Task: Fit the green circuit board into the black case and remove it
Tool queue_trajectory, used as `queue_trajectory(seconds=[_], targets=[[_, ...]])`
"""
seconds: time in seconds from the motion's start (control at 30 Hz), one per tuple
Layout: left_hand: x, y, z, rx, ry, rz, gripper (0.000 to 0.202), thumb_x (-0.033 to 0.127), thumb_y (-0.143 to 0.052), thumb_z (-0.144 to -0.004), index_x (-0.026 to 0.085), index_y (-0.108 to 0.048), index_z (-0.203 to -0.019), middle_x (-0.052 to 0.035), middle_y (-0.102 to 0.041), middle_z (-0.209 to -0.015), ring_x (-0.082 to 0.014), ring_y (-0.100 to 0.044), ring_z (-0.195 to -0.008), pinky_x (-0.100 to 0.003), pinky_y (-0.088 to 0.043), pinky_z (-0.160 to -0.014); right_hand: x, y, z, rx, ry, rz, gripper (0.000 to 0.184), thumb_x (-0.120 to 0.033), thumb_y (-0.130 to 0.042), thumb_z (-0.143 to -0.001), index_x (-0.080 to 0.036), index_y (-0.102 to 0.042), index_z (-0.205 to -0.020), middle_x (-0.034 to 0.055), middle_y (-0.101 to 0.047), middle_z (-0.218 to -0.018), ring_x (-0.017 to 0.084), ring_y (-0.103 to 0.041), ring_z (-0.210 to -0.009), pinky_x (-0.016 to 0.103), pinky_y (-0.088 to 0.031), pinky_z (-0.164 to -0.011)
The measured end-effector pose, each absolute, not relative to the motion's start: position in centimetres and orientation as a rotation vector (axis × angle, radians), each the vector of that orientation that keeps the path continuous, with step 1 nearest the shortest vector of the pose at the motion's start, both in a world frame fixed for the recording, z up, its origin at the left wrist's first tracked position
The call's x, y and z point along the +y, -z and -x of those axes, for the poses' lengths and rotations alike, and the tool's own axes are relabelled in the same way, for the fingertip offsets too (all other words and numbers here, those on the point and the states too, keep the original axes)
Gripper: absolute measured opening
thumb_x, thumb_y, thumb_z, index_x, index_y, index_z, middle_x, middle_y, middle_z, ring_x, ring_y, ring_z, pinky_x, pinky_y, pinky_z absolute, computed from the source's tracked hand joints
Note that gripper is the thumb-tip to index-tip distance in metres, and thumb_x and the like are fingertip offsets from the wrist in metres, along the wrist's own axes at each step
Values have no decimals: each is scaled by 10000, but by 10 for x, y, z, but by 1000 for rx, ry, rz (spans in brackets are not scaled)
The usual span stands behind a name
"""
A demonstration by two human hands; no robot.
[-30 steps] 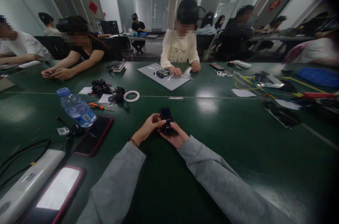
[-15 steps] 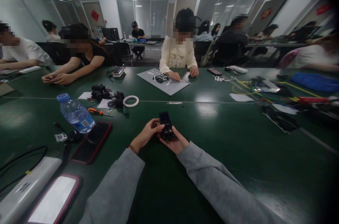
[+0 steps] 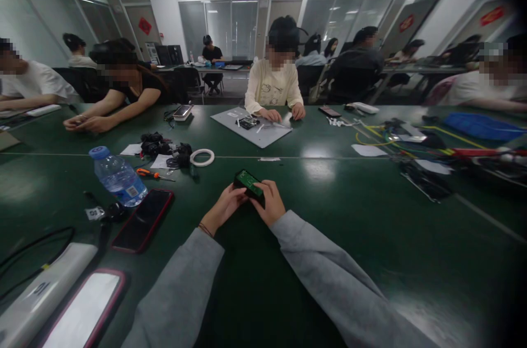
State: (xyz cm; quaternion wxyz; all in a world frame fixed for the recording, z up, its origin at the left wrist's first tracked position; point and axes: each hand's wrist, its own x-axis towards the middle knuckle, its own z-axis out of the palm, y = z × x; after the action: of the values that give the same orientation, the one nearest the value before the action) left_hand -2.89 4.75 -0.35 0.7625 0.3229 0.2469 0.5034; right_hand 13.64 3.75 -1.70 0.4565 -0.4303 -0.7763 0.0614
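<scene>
Both my hands hold a small black device point(image 3: 248, 183) just above the dark green table point(image 3: 354, 216); its upturned face shows a green circuit board. My left hand point(image 3: 224, 208) grips its near left end with curled fingers. My right hand point(image 3: 269, 202) is closed over its right side from above. Grey sleeves cover both my forearms.
To my left lie a water bottle point(image 3: 117, 175), a red-edged phone point(image 3: 144, 219), an orange screwdriver point(image 3: 153, 174), a white tape ring point(image 3: 202, 157), a white power bank point(image 3: 37, 296) and a lit phone point(image 3: 80, 312). Cables and tools point(image 3: 415, 145) spread at right. A person opposite works on a grey mat point(image 3: 255, 127).
The device has been turned over: its dark screen side faced up before, now the green board faces up and it lies flatter. My right hand moved from beneath it to on top.
</scene>
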Motion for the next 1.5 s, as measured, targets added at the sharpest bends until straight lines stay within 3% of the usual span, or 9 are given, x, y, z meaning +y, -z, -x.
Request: queue_trajectory(seconds=[0.13, 0.3, 0.5, 0.63, 0.83, 0.97, 1.2, 1.37, 1.5], targets=[[43, -2, 30, 562, -1095, -636, 249, 260, -636, -758, 149, -584, -974, -61, -623, -938, -145, -599, -823, -292, -461, -790, 31, 16, -127, -2092, 36, 1010, 570, -236, -568, -791, -166, -317, -1299, 141, -394, -1165, 270, -402, -1101, 441, -427, -928], [43, -3, 29, 608, -1097, -606, 265, 289, -662, -734, 175, -575, -956, -34, -616, -895, -152, -601, -798, -290, -478, -728, 22, 14, -121, -2164, 5, 949, 711, -412, -610, -782, -157, -246, -1338, 154, -372, -1213, 290, -374, -1136, 465, -398, -956], [48, 1, 27, 703, -1150, -563, 294, 304, -690, -704, 157, -591, -937, -44, -633, -859, -149, -607, -768, -280, -483, -727, 19, 9, -124, -2026, -205, 965, 575, -422, -503, -846, -155, -301, -1313, 139, -383, -1211, 274, -367, -1154, 475, -347, -990], [46, -2, 28, 703, -1142, -562, 335, 314, -683, -712, 169, -591, -999, -63, -644, -931, -163, -614, -810, -292, -484, -756, 23, 14, -124, -1874, -448, 958, 521, -394, -463, -867, -150, -299, -1297, 137, -404, -1184, 247, -419, -1112, 447, -379, -964], [44, -3, 28, 636, -1146, -584, 397, 310, -656, -738, 202, -569, -1110, -59, -633, -979, -170, -607, -878, -299, -469, -803, 25, 22, -120, -1713, -909, 987, 541, -416, -503, -859, -170, -278, -1286, 109, -532, -1049, 216, -551, -933, 398, -463, -833], [45, -1, 29, 596, -1136, -604, 470, 291, -641, -756, 255, -513, -1206, -47, -619, -1028, -170, -593, -930, -298, -456, -828, 26, 24, -120, -1589, -1096, 932, 561, -417, -543, -842, -194, -273, -1280, 108, -540, -1104, 215, -556, -987, 389, -466, -854], [44, -1, 29, 609, -1102, -626, 518, 272, -639, -759, 263, -479, -1252, -58, -609, -1103, -177, -583, -973, -327, -432, -892, 27, 20, -120, -1431, -1266, 871, 589, -450, -599, -791, -203, -307, -1240, 116, -528, -1175, 218, -533, -1072, 408, -449, -917], [38, -9, 28, 558, -1098, -647, 497, 275, -626, -771, 250, -480, -1245, -87, -588, -1172, -198, -577, -1009, -357, -441, -886, 31, 18, -124, -1388, -1314, 918, 488, -502, -601, -766, -197, -428, -1105, 93, -571, -1086, 219, -559, -1021, 422, -465, -893], [34, -15, 27, 556, -1080, -612, 446, 296, -626, -767, 223, -523, -1195, -94, -597, -1161, -197, -588, -993, -354, -442, -890, 34, 15, -129, -1464, -1400, 888, 500, -528, -566, -785, -201, -433, -1139, 84, -553, -1098, 207, -558, -1006, 401, -478, -871]])
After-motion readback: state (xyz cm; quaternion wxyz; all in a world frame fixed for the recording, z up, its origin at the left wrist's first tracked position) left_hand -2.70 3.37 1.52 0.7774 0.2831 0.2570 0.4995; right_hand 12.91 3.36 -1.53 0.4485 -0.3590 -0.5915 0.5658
